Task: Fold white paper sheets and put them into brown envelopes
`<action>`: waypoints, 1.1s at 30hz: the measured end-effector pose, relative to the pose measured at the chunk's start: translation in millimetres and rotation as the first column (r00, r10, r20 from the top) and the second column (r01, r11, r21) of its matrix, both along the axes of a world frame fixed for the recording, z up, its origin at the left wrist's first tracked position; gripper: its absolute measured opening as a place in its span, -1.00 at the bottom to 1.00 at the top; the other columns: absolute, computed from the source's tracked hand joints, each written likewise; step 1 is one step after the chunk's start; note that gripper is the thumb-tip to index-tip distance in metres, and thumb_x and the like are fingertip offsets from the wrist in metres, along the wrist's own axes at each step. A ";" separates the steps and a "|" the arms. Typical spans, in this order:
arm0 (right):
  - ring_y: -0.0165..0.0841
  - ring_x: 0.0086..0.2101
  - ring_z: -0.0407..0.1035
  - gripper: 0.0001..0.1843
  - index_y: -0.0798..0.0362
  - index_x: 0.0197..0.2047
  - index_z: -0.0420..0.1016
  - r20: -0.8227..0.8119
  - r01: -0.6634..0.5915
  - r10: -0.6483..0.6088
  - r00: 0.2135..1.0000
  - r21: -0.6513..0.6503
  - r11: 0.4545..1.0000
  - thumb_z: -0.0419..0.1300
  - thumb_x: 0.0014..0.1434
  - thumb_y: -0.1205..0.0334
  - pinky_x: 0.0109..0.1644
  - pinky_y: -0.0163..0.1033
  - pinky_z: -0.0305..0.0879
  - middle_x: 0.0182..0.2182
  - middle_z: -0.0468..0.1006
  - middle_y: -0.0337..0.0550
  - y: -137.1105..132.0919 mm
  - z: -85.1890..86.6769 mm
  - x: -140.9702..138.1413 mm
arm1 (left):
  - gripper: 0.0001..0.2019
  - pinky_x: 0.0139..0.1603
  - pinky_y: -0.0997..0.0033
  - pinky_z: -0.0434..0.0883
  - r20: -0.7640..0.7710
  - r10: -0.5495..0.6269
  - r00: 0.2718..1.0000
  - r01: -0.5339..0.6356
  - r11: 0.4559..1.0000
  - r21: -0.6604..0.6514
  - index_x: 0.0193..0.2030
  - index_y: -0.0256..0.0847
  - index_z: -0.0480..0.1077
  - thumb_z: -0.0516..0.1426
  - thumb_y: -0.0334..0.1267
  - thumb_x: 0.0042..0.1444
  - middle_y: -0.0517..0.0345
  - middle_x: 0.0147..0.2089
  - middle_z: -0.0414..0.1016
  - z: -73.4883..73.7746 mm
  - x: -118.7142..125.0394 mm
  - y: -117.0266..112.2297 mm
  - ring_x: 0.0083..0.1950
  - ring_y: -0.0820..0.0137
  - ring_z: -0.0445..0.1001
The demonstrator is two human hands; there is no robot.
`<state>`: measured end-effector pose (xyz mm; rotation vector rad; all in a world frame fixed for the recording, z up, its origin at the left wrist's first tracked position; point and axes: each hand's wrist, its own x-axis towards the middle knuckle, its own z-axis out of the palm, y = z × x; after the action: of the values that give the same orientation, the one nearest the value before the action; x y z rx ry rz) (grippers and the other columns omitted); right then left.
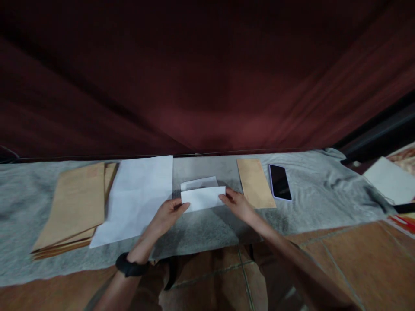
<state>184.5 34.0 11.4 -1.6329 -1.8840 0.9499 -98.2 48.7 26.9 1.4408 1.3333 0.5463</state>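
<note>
A folded white paper (202, 195) lies on the grey cloth (207, 229) in front of me. My left hand (167, 214) pinches its left edge, fingers closed on it. My right hand (236, 204) presses and grips its right edge. A black band (129, 265) sits on my left wrist. To the left of the folded paper lies a flat white sheet (138, 196). A single brown envelope (255, 182) rests just right of my right hand.
A stack of brown envelopes (73, 207) lies at the far left on the cloth. A dark phone (279, 182) rests beside the single envelope. White paper (389, 179) lies at the far right. A dark red curtain (207, 73) hangs behind. Tiled floor (340, 255) shows below.
</note>
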 end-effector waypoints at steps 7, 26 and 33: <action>-0.30 -0.29 0.53 -0.67 0.00 -0.13 0.55 0.193 0.108 -0.106 0.975 0.000 0.994 0.00 0.44 0.07 -0.29 -0.32 0.29 -0.34 0.63 -0.19 9.5 2.2 -10.2 | -0.62 -0.47 0.46 0.16 -0.202 0.146 0.968 -0.113 0.980 0.164 -0.50 -0.16 0.37 0.08 0.12 0.06 0.27 -0.57 0.27 -5.3 9.1 4.1 -0.48 0.43 0.22; -0.23 -0.18 0.59 -0.63 -0.04 -0.02 0.56 0.561 0.183 -0.129 0.818 -0.040 0.982 -0.04 0.47 0.04 -0.20 -0.27 0.33 -0.19 0.69 -0.05 21.8 15.4 -36.7 | -0.70 -0.29 0.37 0.32 -0.796 0.112 0.594 -0.033 0.993 0.115 -0.15 -0.13 0.49 -0.02 -0.06 0.33 -0.02 -0.16 0.66 19.7 38.1 7.6 -0.16 0.21 0.61; -0.23 -0.16 0.58 -0.63 -0.05 -0.01 0.56 0.562 0.187 -0.120 0.818 -0.062 0.980 -0.04 0.47 0.03 -0.15 -0.26 0.34 -0.19 0.69 -0.03 23.3 17.2 -37.0 | -0.67 -0.22 0.34 0.39 -0.821 0.093 0.563 -0.033 0.995 0.089 -0.05 -0.13 0.49 -0.03 -0.07 0.33 -0.07 -0.09 0.65 25.8 42.6 5.8 -0.10 0.18 0.62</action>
<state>147.5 57.2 28.6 -2.2850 -2.0309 0.5499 -55.6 54.4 52.7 1.7983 2.1258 -0.1204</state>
